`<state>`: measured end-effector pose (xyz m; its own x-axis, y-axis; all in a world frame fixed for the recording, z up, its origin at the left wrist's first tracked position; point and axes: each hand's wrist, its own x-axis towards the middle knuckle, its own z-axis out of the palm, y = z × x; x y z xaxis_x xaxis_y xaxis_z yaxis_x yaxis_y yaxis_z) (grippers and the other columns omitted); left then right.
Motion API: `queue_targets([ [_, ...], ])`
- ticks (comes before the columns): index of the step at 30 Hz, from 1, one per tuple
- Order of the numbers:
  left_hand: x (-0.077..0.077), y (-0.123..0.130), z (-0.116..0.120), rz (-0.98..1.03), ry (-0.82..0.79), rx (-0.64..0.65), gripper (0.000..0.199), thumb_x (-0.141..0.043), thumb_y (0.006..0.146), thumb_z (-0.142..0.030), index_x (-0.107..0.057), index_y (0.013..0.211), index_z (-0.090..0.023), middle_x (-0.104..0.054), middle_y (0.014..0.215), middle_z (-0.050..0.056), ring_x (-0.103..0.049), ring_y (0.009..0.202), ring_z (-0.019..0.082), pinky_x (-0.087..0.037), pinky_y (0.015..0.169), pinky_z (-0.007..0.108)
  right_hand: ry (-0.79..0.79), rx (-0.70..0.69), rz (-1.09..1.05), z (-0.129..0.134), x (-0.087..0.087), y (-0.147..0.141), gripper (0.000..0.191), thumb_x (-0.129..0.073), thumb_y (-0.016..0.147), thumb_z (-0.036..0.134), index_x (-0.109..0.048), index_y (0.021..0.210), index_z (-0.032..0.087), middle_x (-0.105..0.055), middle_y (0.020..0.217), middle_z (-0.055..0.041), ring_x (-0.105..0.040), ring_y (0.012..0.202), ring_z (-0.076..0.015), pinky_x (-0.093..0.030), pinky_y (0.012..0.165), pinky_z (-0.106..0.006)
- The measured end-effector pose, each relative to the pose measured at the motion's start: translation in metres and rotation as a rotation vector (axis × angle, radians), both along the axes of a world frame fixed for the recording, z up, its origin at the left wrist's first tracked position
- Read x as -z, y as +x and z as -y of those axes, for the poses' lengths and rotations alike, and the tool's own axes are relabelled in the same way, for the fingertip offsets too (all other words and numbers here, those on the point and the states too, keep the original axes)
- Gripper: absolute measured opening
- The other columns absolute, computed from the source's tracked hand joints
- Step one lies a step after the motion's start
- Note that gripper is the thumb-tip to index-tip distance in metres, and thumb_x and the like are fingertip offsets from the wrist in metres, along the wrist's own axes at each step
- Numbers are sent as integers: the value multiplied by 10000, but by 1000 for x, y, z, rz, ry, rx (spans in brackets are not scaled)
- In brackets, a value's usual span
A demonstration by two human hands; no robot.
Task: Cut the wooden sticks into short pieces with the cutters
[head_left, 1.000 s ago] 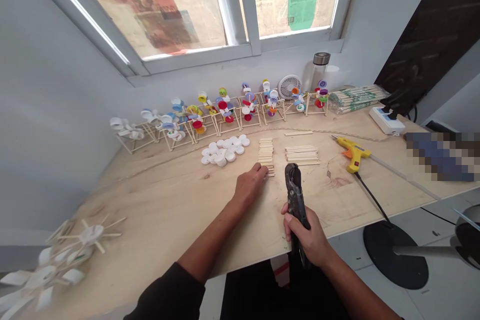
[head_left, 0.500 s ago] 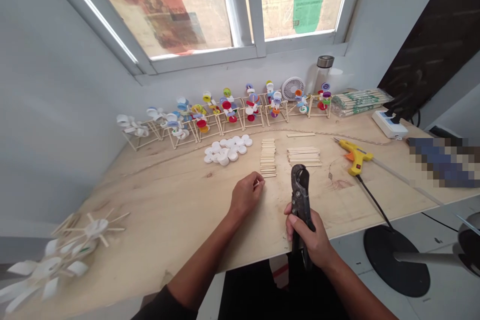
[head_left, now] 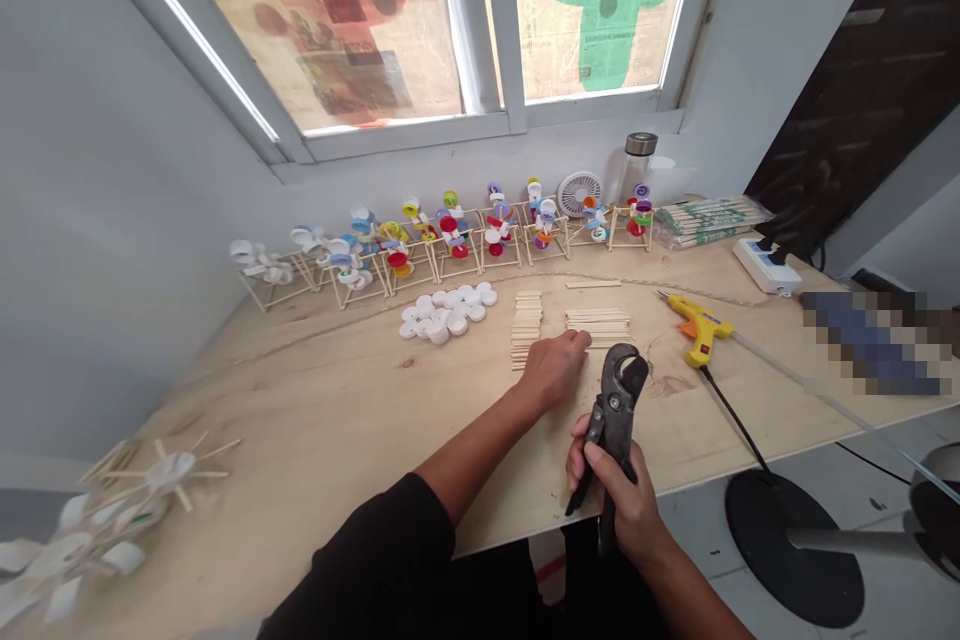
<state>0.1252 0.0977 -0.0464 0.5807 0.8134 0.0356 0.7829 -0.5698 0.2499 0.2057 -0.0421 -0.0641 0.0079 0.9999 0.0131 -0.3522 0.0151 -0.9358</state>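
Note:
My right hand (head_left: pixel 626 500) is wrapped round a black pipe cutter (head_left: pixel 619 405) near the table's front edge. The cutter points away from me, its jaws apart and its handles spread. Bent across to the right, my left hand (head_left: pixel 556 367) has its fingertips together at the near edge of a pile of longer wooden sticks (head_left: pixel 598 320). What those fingers pinch, if anything, is hidden. Just left of that hand lies a column of shorter wooden sticks (head_left: pixel 526 320), partly covered by it. White bottle caps (head_left: pixel 448 310) sit in a cluster further left.
Stick frames with coloured cap wheels (head_left: pixel 450 240) line the back wall. On the right are a yellow glue gun (head_left: pixel 701 328), a power strip (head_left: pixel 766 265) and bagged sticks (head_left: pixel 712 218). White cap wheels with stick spokes (head_left: pixel 171 470) lie at the left. One stick (head_left: pixel 592 284) lies alone.
My left hand has moved right, from the shorter stick column to the longer stick pile. The cutter's handles and jaws have spread apart, and it has tilted to the right.

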Motion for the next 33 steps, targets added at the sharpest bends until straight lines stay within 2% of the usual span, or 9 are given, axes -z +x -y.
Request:
queue_targets([
  [10, -4, 15, -3, -115, 16, 62, 164, -463, 812, -279, -480, 956, -202, -601, 944, 77, -599, 810, 226, -402, 624, 294, 1, -4, -22, -1, -1, 1, 203, -483, 850, 370, -492, 929, 183, -517, 623, 12, -499, 570, -138, -402, 562, -277],
  [18, -7, 26, -2, -146, -9, 14, 192, -341, 875, -226, -471, 1002, -165, -609, 935, 121, -608, 827, 242, -426, 645, 324, 4, 5, -22, -1, 3, 1, 181, -479, 859, 340, -499, 947, 183, -525, 629, 11, -490, 555, -124, -410, 564, -272],
  [27, -8, 21, -4, -90, -84, 34, 190, -360, 869, -224, -494, 984, -151, -632, 919, 141, -608, 856, 257, -428, 701, 352, 31, 14, -12, 0, 4, -1, 169, -469, 867, 328, -507, 950, 186, -532, 641, 9, -486, 566, -126, -403, 572, -277],
  [33, -6, 8, 2, 2, -182, 5, 184, -434, 786, -148, -523, 946, -125, -639, 875, 164, -599, 853, 299, -418, 704, 385, 37, 11, -28, -1, 5, -2, 190, -493, 845, 352, -503, 944, 190, -531, 643, 8, -503, 588, -142, -407, 571, -288],
])
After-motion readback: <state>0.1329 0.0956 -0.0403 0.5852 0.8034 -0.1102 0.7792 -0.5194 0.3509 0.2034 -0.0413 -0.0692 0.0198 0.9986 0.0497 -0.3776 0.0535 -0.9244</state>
